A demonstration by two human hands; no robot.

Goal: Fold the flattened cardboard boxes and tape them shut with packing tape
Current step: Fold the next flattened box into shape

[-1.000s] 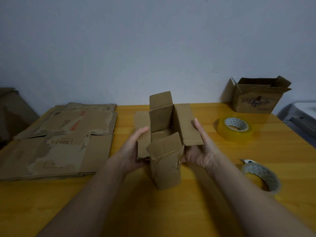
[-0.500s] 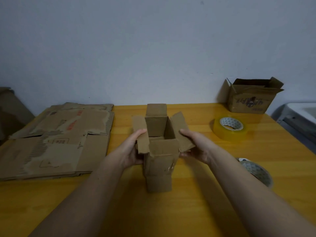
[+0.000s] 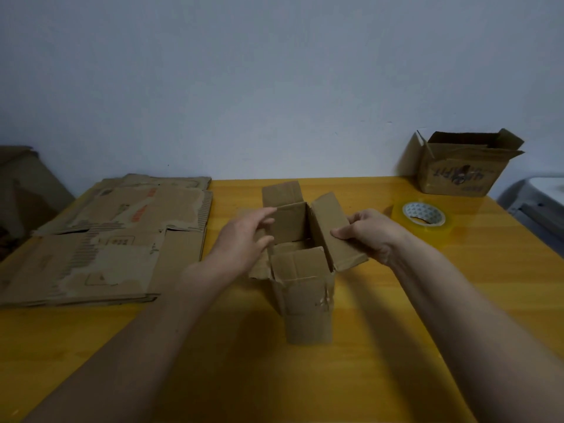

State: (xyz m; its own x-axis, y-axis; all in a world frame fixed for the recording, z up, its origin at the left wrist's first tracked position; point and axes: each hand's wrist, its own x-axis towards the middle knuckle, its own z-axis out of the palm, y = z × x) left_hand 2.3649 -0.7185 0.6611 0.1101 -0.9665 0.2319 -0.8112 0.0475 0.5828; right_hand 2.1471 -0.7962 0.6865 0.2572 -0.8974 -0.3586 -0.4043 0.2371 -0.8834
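- Cardboard of the small box's (image 3: 305, 288) right flap was pinched by the right hand (image 3: 370, 233), thumb on top, at frame centre.
- Left hand (image 3: 247, 239) hovered over the left flap, fingers loosely spread, holding nothing.
- Box stood upright, top open, on the glossy yellow wooden table (image 3: 396, 346).
- Flattened boxes (image 3: 106, 239) lay stacked at middle left.
- Tape roll (image 3: 424, 216) sat at right; an open printed carton (image 3: 460, 166) behind it against the pale grey-blue wall (image 3: 274, 71).
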